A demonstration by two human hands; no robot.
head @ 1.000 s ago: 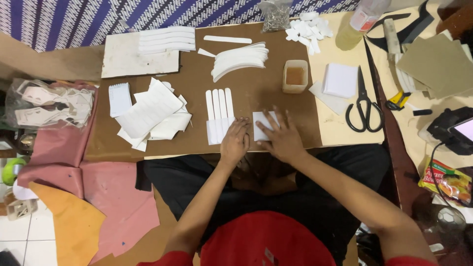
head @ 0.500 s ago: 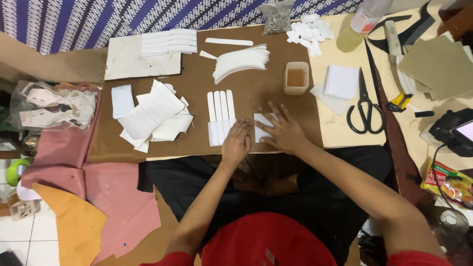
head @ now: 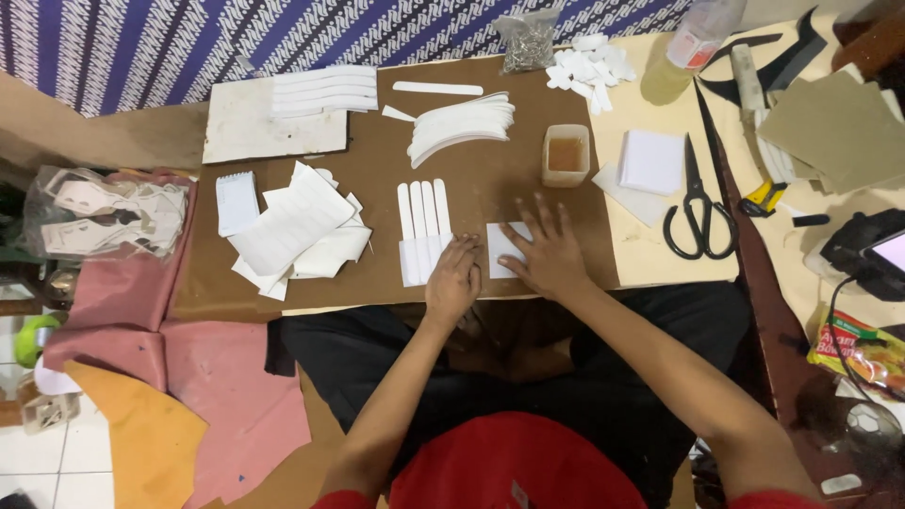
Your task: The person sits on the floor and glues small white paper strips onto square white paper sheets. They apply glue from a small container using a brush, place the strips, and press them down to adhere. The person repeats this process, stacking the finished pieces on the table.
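On a brown board [head: 490, 188] lies a row of narrow white strips [head: 423, 231] side by side. My left hand [head: 453, 281] rests with curled fingers on the lower right end of that row. My right hand [head: 548, 250] lies flat, fingers spread, on a small white rectangular piece [head: 501, 247] just right of the strips. Neither hand lifts anything off the board.
A pile of white sheets [head: 297, 231] lies at the left, curved white strips [head: 462, 127] at the back, a small tub of brown glue [head: 566, 155] and black scissors [head: 699, 203] at the right. Pink and orange material [head: 141, 377] lies on the floor at the left.
My right hand has slid slightly to the right over the white piece, uncovering more of it. My left hand stays at the end of the strip row.
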